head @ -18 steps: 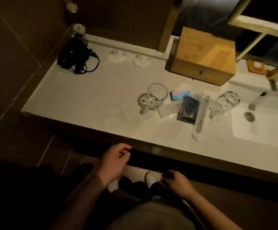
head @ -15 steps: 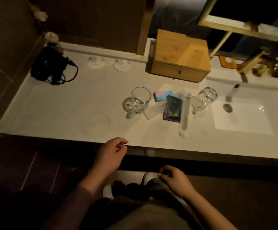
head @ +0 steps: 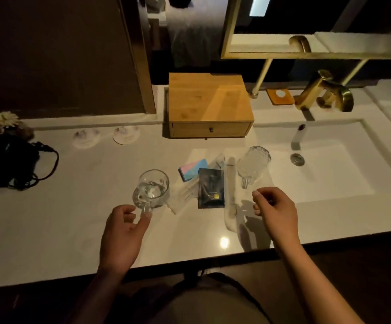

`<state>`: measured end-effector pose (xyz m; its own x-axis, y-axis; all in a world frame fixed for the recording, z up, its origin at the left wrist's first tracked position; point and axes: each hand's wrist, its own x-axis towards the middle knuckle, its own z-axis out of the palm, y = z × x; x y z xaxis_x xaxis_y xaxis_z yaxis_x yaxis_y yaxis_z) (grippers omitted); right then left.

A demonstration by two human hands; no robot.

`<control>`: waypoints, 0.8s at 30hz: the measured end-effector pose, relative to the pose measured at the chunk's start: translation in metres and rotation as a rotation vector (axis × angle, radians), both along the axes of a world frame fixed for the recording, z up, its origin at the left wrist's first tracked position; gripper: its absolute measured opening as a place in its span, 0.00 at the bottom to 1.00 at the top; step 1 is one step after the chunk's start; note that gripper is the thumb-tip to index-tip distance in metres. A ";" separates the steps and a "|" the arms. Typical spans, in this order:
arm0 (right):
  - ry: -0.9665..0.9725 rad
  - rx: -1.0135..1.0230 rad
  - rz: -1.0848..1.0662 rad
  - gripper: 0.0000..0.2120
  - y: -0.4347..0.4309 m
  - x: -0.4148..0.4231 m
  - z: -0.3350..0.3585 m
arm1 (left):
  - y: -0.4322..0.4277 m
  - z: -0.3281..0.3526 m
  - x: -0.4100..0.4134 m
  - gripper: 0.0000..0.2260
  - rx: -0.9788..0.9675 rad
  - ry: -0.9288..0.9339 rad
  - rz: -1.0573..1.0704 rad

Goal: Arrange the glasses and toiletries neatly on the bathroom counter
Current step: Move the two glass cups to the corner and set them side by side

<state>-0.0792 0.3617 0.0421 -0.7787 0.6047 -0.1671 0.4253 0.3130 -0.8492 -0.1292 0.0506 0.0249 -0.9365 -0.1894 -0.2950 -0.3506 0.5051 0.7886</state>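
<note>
Two clear glass mugs stand among toiletries on the white counter [head: 61, 220]. The left mug [head: 153, 187] is upright, its handle toward me. My left hand [head: 124, 230] is open, thumb and fingertips right at that handle without closing on it. The right mug [head: 254, 163] seems to lie tilted by the sink, handle toward me. My right hand [head: 276, 211] hovers just in front of it, loosely curled and holding nothing. Between the mugs lie a pink-and-blue packet [head: 193, 169], a dark sachet [head: 212, 189], a long white packet [head: 230, 185] and clear wrapped items [head: 184, 194].
A wooden drawer box [head: 208, 106] stands at the back. Two round coasters [head: 85, 137] [head: 126, 134] lie to its left. A black hair dryer with cord [head: 10, 160] and flowers [head: 5, 119] fill the far left. The sink [head: 325, 174] and gold faucet [head: 323, 94] are on the right.
Both hands have risen from below the counter edge to over the counter, the left to the left mug's handle, the right toward the right mug. The view has moved closer.
</note>
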 end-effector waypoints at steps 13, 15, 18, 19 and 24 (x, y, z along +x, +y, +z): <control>-0.120 0.276 0.025 0.15 0.026 -0.061 -0.011 | 0.017 -0.020 -0.019 0.04 0.227 -0.023 0.003; -0.147 0.311 0.024 0.14 0.021 -0.062 -0.009 | 0.013 -0.022 -0.023 0.06 0.263 -0.023 -0.026; -0.159 0.386 0.001 0.12 0.017 -0.065 -0.009 | 0.012 -0.022 -0.028 0.13 0.306 0.019 -0.088; -0.163 0.404 -0.018 0.12 0.016 -0.067 -0.009 | 0.011 -0.023 -0.031 0.14 0.318 0.019 -0.090; -0.188 0.417 -0.090 0.12 0.021 -0.074 -0.008 | 0.002 -0.031 -0.047 0.10 0.340 -0.038 -0.053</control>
<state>-0.1531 0.3825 0.0342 -0.6998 0.7138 -0.0284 0.6006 0.5664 -0.5644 -0.1760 0.0524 -0.0058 -0.9295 -0.0254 -0.3680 -0.3634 0.2340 0.9017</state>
